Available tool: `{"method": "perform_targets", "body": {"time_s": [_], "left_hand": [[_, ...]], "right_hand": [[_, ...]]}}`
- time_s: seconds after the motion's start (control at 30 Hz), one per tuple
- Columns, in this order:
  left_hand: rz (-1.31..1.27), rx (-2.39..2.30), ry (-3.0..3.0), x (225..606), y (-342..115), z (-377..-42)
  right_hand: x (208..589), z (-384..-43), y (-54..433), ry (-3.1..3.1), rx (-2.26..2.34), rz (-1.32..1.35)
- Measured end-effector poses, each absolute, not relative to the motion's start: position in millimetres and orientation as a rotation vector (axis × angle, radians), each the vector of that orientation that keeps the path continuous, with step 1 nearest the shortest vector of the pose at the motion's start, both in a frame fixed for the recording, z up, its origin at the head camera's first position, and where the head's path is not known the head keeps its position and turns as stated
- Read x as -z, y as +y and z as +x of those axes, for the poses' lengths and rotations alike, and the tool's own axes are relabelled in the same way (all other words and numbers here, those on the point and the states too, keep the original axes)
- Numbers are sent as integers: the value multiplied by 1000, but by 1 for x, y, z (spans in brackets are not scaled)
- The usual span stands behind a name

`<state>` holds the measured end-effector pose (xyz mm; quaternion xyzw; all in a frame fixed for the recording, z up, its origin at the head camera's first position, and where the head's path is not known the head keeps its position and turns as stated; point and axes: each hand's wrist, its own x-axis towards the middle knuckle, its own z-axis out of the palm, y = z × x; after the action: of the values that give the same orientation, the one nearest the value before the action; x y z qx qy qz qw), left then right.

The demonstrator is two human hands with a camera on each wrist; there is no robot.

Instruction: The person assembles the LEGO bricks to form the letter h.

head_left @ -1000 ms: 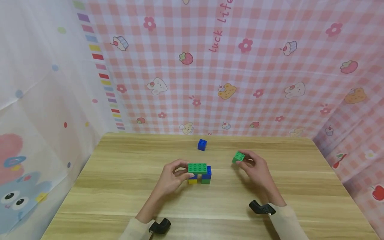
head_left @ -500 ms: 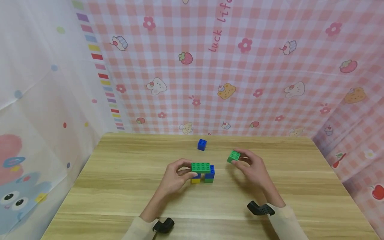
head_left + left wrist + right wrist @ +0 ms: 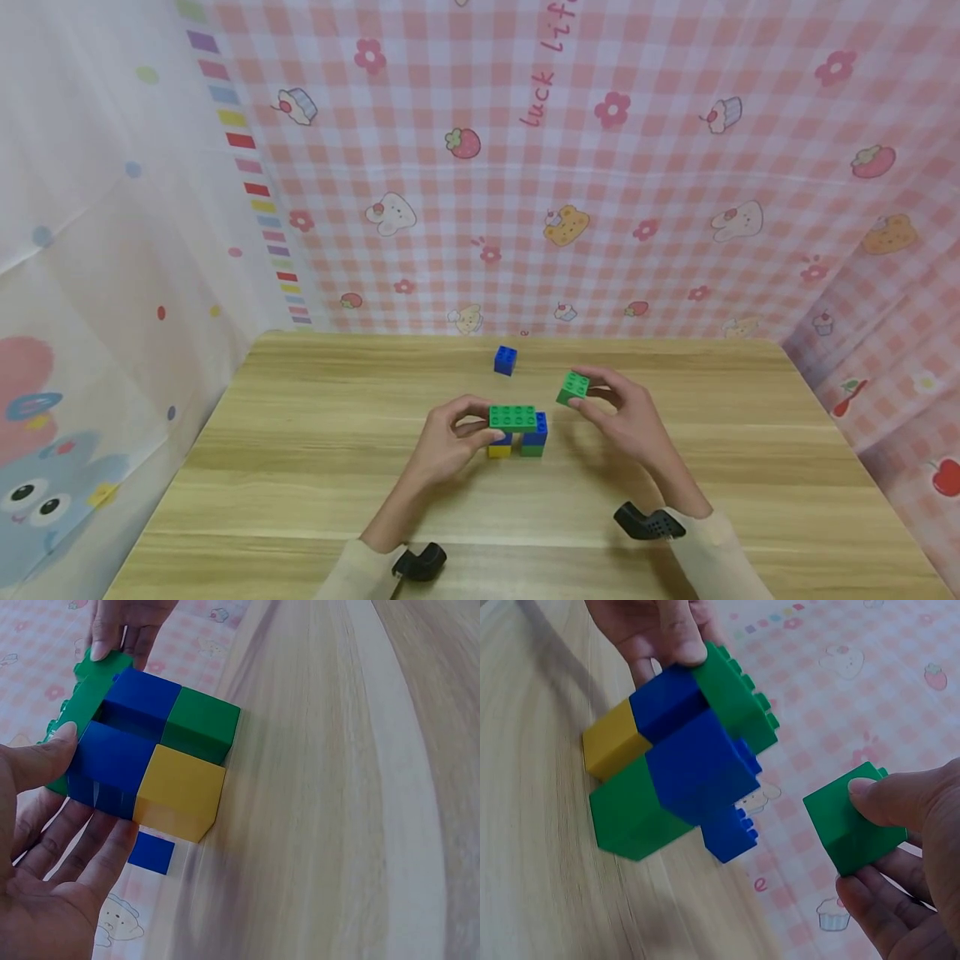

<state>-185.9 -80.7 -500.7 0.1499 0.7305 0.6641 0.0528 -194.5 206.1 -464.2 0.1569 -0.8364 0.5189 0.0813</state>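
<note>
Left grip [image 3: 448, 440] holding bridged stack [image 3: 513, 418]; right grip [image 3: 624, 417] pinching small green brick [image 3: 573, 387]. Likely mid-build; next calls for careful lining-up.

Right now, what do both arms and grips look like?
Left sleeve, right sleeve: plain cream. Left wrist unit, right wrist unit: black, bent; right one shows small dots. Left grip, right grip: bare, no gloves or cables visible.

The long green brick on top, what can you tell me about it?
The long green brick looks like plastic, with two rows of four round studs. It lies studs up, bridging the left blue brick and the right blue brick, which pokes out past its end. The left hand grips its left end.
</note>
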Motion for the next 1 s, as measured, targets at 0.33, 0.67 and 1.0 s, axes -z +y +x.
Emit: {"method": "perform_targets", "body": {"time_s": [0.33, 0.67, 1.0], "left_hand": [[463, -2026, 2205, 501, -72, -186], [496, -2050, 2173, 501, -60, -185], [524, -2058, 2161, 501, -52, -184]], "right_hand": [[453, -191, 194, -2500, -1557, 548], [447, -188, 182, -2488, -1565, 644], [444, -183, 175, -2469, -1596, 742]]}}
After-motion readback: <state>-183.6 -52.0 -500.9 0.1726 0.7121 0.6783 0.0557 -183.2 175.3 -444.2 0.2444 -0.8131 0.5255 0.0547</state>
